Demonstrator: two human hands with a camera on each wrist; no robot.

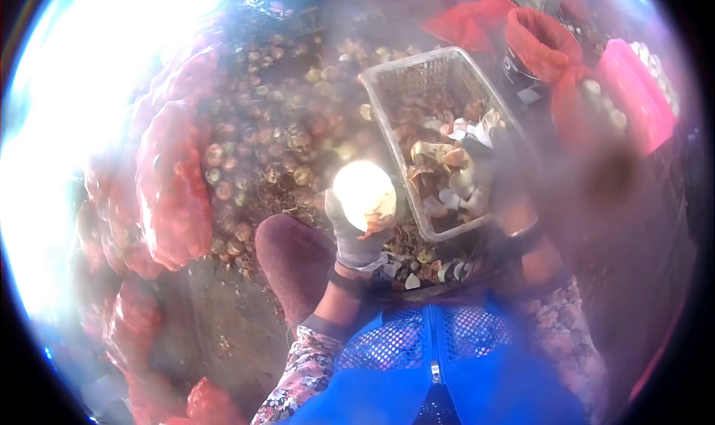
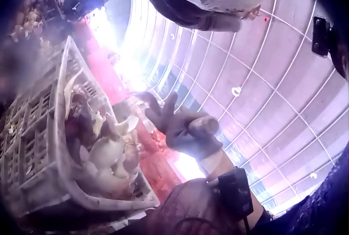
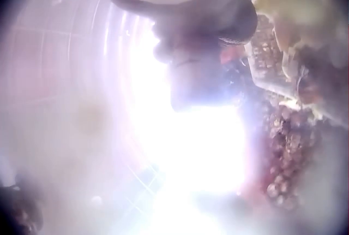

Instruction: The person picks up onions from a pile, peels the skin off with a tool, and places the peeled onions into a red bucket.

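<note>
Onion glows white, clamped in our left grip; we have our right grip spread apart near the basket of peels.

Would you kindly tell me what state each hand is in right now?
Left hand: holding a glare-bright onion.
Right hand: cannot be told whether open, closed or holding something.

crate: pale peels inside | right hand: near crate, some fingers extended | black device at wrist
</note>
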